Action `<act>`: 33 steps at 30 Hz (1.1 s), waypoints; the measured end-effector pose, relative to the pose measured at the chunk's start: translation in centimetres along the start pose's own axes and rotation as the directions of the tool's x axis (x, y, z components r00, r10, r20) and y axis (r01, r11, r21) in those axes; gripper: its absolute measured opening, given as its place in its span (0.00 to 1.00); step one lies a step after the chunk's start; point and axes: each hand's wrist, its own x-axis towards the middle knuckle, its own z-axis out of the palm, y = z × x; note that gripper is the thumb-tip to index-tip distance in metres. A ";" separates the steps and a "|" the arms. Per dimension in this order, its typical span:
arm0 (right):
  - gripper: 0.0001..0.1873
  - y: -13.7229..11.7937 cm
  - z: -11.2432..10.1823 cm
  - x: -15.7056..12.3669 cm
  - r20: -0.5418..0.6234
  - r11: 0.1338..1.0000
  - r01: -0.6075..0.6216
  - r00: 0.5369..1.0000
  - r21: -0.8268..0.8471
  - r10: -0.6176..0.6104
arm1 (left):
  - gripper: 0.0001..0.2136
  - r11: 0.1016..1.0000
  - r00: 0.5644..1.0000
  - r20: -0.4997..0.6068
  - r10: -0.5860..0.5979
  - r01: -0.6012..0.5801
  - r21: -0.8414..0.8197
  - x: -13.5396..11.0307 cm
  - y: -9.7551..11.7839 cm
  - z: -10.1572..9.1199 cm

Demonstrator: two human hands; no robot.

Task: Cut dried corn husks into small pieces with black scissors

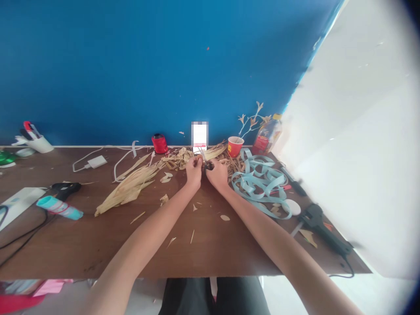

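My right hand (216, 172) is closed around the dark handles of a pair of scissors (202, 154), whose blades point up and away from me. Close beside it, my left hand (194, 170) is pinched near the blades; whatever is between its fingertips is too small to make out. Dried corn husks (131, 186) lie in a bundle left of my hands. More husk strips and shreds (179, 158) are heaped just behind them. Several small cut husk pieces (225, 217) are scattered on the brown table (203, 253) around my forearms.
Tangled light-blue ribbon (259, 179) and a glue gun (324, 229) lie at right. Behind are a red paper cup (235, 146), a bottle (267, 135), a red spool (159, 143) and a blurred white screen (200, 133). A charger (96, 162) and blue roll (59, 208) are left.
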 end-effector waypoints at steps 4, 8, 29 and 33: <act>0.14 -0.1 0.0 -0.1 0.003 0.997 0.017 1.000 -0.070 -0.017 | 0.11 0.999 0.997 -0.067 0.037 -0.038 -0.007 0.0 0.4 0.1; 0.15 -0.2 0.1 -0.1 0.042 0.993 0.030 0.999 -0.115 -0.025 | 0.10 0.995 0.989 -0.111 0.094 -0.088 0.056 0.2 0.4 0.0; 0.18 -0.5 -0.2 -0.3 0.059 0.989 0.025 0.998 -0.144 -0.016 | 0.08 0.997 0.993 -0.115 -0.019 0.011 -0.071 0.4 0.6 0.1; 0.17 -0.5 -0.2 -0.2 0.075 0.992 0.008 0.997 -0.123 0.001 | 0.10 0.999 0.997 -0.081 -0.007 0.002 -0.053 0.2 0.8 0.0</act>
